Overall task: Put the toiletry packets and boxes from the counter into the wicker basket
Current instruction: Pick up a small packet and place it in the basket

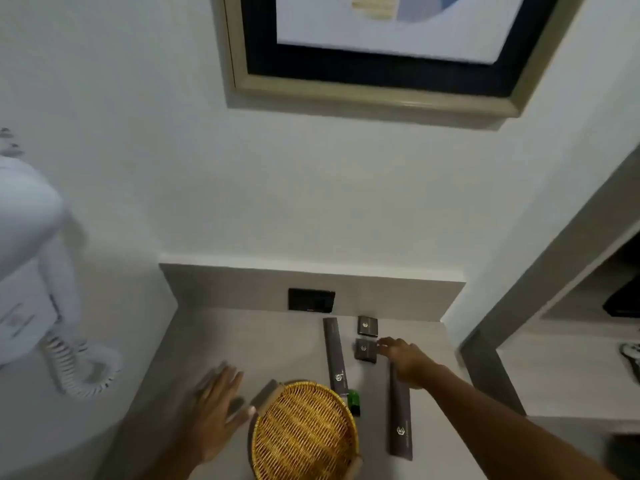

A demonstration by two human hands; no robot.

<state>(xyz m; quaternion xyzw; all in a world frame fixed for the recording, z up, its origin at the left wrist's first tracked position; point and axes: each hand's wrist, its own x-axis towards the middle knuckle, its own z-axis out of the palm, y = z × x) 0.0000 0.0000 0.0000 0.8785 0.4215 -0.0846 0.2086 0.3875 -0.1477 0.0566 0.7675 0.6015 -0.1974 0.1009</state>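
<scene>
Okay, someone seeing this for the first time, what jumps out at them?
The round golden wicker basket, empty at the counter's near edge, beside the left hand. Past it, the right hand reaches a small square grey box, between two long grey packets.

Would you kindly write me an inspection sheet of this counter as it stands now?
Surface: grey counter, bare at left.
Job's things: wicker basket at the near edge, appears empty; two long grey packets, one beyond the basket, one to its right; two small square grey boxes, far and near.
Clutter: small green item beside the basket; kind unclear.
Grippers: left hand open, at the basket's left rim; right hand reaching the near box, fingertips at its edge, not closed.
Cables: coiled white cord under the wall hair dryer.
Surroundings: dark wall socket, framed picture, shelf unit at right.
</scene>
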